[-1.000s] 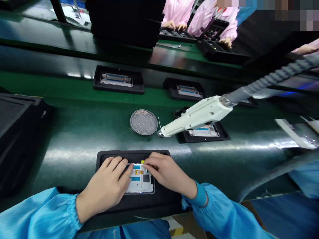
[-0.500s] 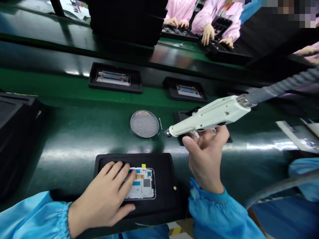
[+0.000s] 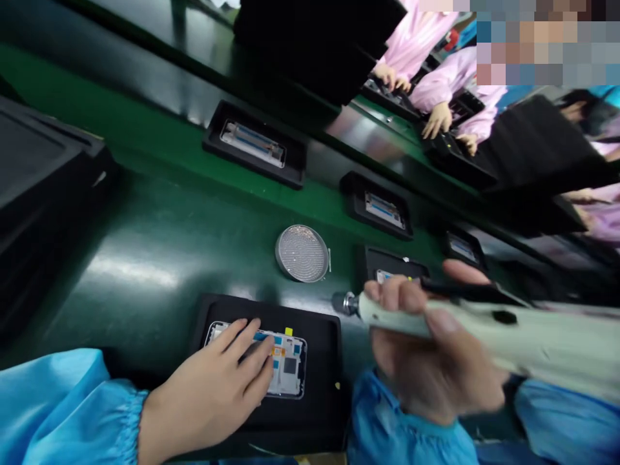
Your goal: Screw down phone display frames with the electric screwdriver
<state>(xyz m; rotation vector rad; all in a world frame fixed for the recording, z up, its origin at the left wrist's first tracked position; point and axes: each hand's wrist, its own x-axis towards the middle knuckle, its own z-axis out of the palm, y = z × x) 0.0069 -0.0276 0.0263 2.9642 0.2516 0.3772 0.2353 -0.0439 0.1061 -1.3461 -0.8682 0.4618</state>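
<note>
My left hand (image 3: 213,384) lies with its fingers stretched out over a phone frame (image 3: 289,382) that has blue patches and a yellow tab. The phone frame rests in a black tray (image 3: 323,352) close to me, and my palm covers its lower left part. Wrapped in the fingers of my right hand (image 3: 426,368) is a pale electric screwdriver (image 3: 523,342), its metal nose pointing left above the tray's right back corner. Motion blurs this hand and the tool; the bit's tip is not clear. Beyond the tray sits a round grey dish (image 3: 303,255) with tiny shiny pieces in it.
More black trays with phone frames (image 3: 254,143) (image 3: 385,208) stand on the green strip behind. Another tray (image 3: 371,258) is right of the dish. Stacked black trays (image 3: 43,174) rise at the left. Across the line, people in pink sleeves (image 3: 445,81) work with their hands at trays.
My right hand has closed around the screwdriver, drawn it nearer and lower, and turned it almost level. My left hand stays on the phone frame. The view has tilted.
</note>
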